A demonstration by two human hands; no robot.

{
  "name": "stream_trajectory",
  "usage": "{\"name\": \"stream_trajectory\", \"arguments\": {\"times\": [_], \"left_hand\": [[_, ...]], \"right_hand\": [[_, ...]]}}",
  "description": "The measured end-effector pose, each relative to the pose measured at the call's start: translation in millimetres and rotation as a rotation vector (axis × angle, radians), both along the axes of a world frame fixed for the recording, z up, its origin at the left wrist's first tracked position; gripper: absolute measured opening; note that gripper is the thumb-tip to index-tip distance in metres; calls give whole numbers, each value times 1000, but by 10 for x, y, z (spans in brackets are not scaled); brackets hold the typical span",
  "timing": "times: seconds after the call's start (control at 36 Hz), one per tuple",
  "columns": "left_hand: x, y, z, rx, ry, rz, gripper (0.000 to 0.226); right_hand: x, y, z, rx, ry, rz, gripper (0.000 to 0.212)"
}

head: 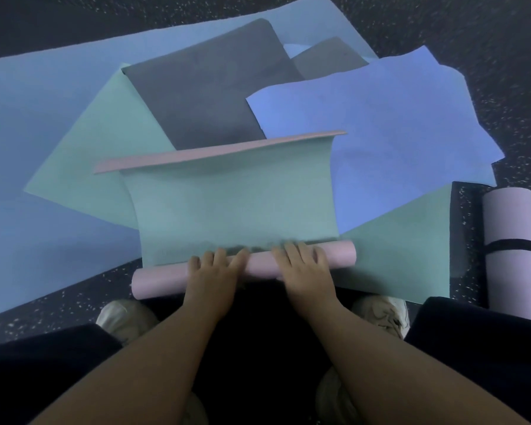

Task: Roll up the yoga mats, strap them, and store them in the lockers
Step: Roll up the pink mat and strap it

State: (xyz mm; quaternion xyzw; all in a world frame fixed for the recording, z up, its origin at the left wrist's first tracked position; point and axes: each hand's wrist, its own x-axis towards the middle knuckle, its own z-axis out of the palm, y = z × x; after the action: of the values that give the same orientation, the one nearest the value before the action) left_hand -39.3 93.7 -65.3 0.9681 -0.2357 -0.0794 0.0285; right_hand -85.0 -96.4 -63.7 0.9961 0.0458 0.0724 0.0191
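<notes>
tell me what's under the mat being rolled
The teal-and-pink mat lies over another teal mat, a grey mat and a periwinkle mat. What lies beneath its middle is hidden.

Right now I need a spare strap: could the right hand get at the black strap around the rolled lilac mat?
Probably yes: right hand would first release the pink roll; bare floor lies between it and strap.

Left hand (212,273): lying palm down, fingers extending forward and slightly spread, pressing flat on the roll. Right hand (304,268): lying palm down just to its right, fingers likewise extending. Both bare forearms are reaching forward from the near edge, converging slightly.
</notes>
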Motion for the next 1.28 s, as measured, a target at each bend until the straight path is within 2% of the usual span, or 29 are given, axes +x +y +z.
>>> {"name": "stream_trajectory", "arguments": {"times": [0.14, 0.25, 0.39, 0.47, 0.69, 0.86, 0.94, 1.0, 1.08, 1.14, 1.19, 1.28], "left_hand": [[-81, -37, -28, 26, 20, 3, 106], [-5, -83, 63, 41, 138, 15, 121], [170, -113, 119, 110, 275, 22, 104], [220, -115, 105, 66, 294, 34, 106], [504, -78, 185, 98, 358, -56, 104], [623, -57, 230, 93, 348, -93, 125], [647, -38, 227, 54, 288, -120, 129], [691, -31, 218, -16, 210, -141, 126], [724, -24, 148, -104, 55, -188, 103], [749, -35, 110, -141, 20, -191, 88], [761, -56, 97, -186, -36, -179, 76], [753, -83, 112, -208, -73, -164, 63]], "right_hand": [[-135, 53, -49, -24, 140, -105, 51], [-178, 72, -11, -48, 187, -124, 55], [-90, 83, 36, -12, 187, -123, 58], [-72, 112, 64, 10, 190, -133, 57], [-178, 153, 28, 17, 203, -162, 68], [-90, 235, 41, 123, 292, -238, 82], [28, 255, 43, 132, 316, -271, 104], [108, 246, 41, 130, 332, -272, 112], [233, 215, 90, 192, 375, -274, 108], [334, 184, 144, 209, 431, -247, 106], [438, 159, 221, 213, 565, -241, 103], [583, 133, 264, 204, 579, -242, 104]]}}
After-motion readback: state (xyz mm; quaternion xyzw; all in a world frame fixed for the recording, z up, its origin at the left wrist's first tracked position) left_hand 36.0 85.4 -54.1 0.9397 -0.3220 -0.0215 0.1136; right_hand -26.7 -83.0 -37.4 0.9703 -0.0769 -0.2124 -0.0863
